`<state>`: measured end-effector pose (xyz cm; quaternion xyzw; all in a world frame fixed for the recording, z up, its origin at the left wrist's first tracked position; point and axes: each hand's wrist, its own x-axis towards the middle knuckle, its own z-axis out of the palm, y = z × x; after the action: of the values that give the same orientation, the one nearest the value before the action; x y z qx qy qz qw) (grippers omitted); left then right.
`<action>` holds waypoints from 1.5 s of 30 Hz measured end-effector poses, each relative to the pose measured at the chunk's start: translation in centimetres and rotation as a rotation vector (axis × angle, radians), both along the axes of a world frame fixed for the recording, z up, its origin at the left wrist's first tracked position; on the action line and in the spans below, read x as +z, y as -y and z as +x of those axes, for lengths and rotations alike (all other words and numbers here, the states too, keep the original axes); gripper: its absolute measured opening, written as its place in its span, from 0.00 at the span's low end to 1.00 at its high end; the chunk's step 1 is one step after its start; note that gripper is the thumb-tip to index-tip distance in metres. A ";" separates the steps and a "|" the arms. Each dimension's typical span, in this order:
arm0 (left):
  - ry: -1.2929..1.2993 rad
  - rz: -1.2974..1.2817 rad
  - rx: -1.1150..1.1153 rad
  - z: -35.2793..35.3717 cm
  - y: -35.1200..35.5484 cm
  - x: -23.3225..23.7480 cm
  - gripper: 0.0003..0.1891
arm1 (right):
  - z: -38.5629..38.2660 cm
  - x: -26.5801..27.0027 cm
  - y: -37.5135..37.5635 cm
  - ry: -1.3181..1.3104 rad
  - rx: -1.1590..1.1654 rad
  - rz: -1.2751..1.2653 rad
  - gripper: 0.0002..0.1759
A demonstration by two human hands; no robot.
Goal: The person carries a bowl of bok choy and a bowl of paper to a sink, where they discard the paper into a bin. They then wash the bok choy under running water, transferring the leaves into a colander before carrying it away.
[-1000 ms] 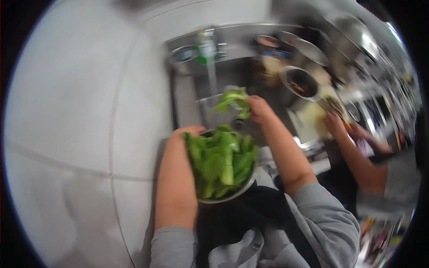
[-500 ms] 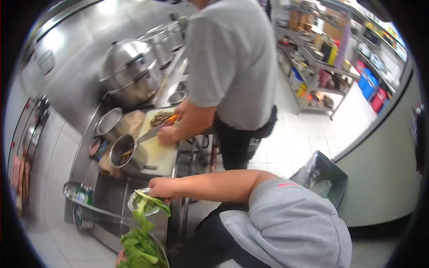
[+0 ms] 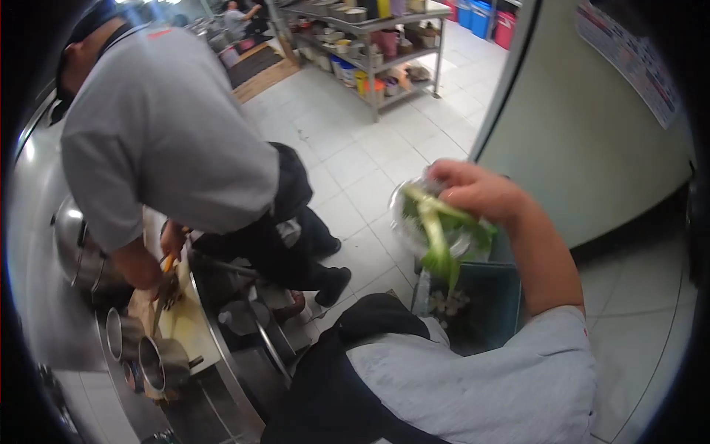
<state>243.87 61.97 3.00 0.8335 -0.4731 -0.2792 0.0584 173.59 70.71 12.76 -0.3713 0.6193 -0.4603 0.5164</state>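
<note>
My right hand grips the rim of a clear plastic bowl, its fingers closed. Green leafy stalks hang across the bowl and below the hand, blurred by motion. Below them stands a dark bin with a clear liner and some pale scraps inside. My left hand is out of view.
At the left a co-worker bends over a cutting board with a knife. Metal pots stand beside the board. A steel shelf is at the back, a pale curved wall at the right.
My right hand has moved from beside the counter to above the bin with the bowl and stalks. The view has turned right; my left hand and the larger bunch of greens have left it.
</note>
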 end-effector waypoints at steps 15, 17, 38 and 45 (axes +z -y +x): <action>-0.092 -0.182 0.022 5.8 0.2 1.3 0.27 | 8.9 -43.9 -21.7 -0.986 0.174 0.920 0.18; -0.130 -0.229 0.110 8.8 -2.8 2.0 0.27 | 9.0 -44.6 -16.6 -1.174 0.393 0.931 0.15; -0.129 -0.228 0.641 16.2 -22.8 -2.0 0.19 | 67.5 -13.1 17.3 -1.062 1.320 -0.942 0.13; -0.183 -0.202 0.715 15.9 -20.7 0.1 0.22 | 80.4 -32.6 25.7 -1.375 1.439 -0.210 0.20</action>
<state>259.76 82.66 3.12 0.9077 -0.1705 -0.2664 0.2758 253.99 45.02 -19.82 -0.8870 0.3678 0.2242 0.1662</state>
